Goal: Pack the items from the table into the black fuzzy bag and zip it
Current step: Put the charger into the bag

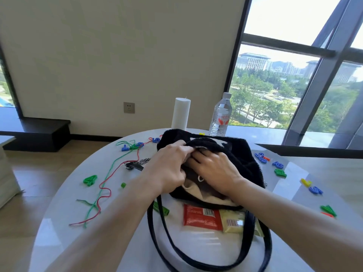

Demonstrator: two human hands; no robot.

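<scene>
The black fuzzy bag (pixel 241 156) lies in the middle of the round table, its mouth facing me and gaping, with beige lining showing inside. My left hand (pixel 169 165) pinches the upper rim of the bag by the silver zipper. My right hand (pixel 214 169) grips the same rim just right of it, fingers curled under the fabric. The bag's black straps (pixel 157 228) loop toward me. A red packet (pixel 202 216) and a yellow packet (pixel 233 222) lie on the table right below the bag's mouth.
A water bottle (pixel 221 114) and a white roll (pixel 180 113) stand behind the bag. Coloured plastic numbers (pixel 90 180) lie scattered left and right, with red and green strings (pixel 102 191) and a key chain (pixel 135 163) on the left. The table edge (pixel 59 193) curves at left.
</scene>
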